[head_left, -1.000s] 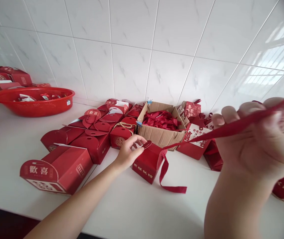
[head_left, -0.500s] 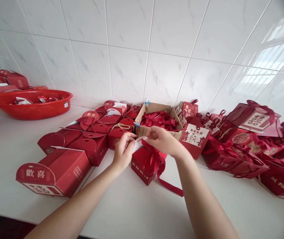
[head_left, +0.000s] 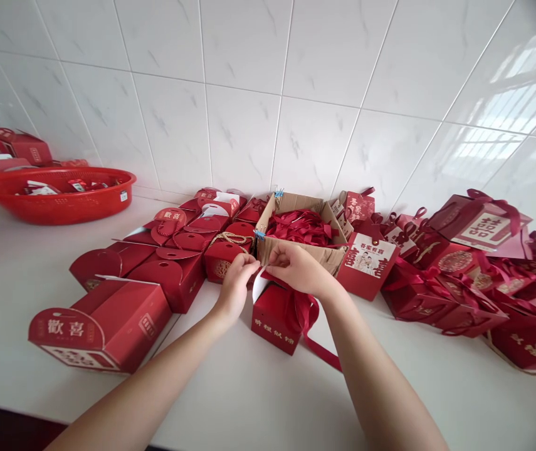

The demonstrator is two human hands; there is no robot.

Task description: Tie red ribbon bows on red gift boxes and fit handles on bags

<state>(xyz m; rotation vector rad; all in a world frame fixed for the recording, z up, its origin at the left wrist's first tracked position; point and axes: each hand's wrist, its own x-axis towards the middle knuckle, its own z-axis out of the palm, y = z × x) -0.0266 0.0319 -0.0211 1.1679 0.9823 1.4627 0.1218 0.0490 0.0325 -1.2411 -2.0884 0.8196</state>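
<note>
A small red gift box [head_left: 274, 322] with gold lettering stands on the white counter below my hands, and the white inner side of its raised flap [head_left: 260, 285] shows. My left hand [head_left: 236, 285] is closed in a pinch at the flap's tip; what lies between its fingertips is too small to make out. Close beside it, my right hand [head_left: 298, 269] pinches a red ribbon over the top of the box, its fingertips partly hiding the flap. The ribbon's loose length [head_left: 321, 352] loops down the box's right side and trails onto the counter behind my right forearm.
Behind the hands stands a cardboard box [head_left: 296, 250] of red ribbons, with blue clips on its edge. Red boxes [head_left: 126, 319] are grouped at left, and ribboned boxes [head_left: 441, 294] are piled at right. A red plastic basin [head_left: 70, 210] holds small packets near the tiled wall.
The gift box has turned, showing more of its lettered front, and sits slightly lower. Both hands have shifted a little, their fingertips now closer together at the flap's tip.
</note>
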